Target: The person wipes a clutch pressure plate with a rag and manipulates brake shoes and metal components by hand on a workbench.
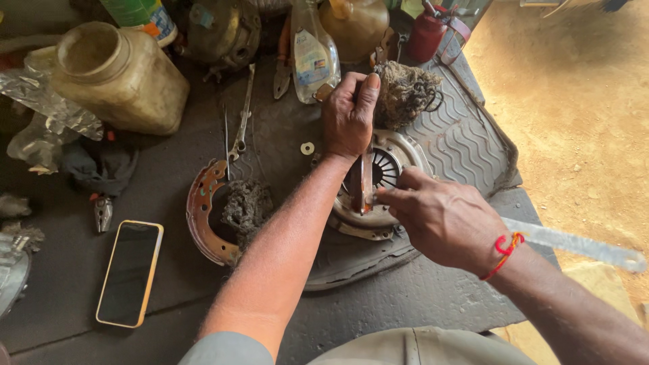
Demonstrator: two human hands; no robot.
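Observation:
A round metal clutch pressure plate lies on a ribbed rubber mat. A rusty flat bar stands across its centre. My left hand reaches in from below and is closed over the bar's far end. My right hand, with a red thread at the wrist, has its fingertips against the bar's near part. It is closed around one end of a steel ruler, which sticks out to the right. How the ruler meets the plate is hidden under the hand.
A rusty brake shoe and a fibre wad lie left of the plate, with a phone and pliers further left. At the back stand a plastic jar, spray bottle, wrench, another wad and a red oil can. Sandy ground is to the right.

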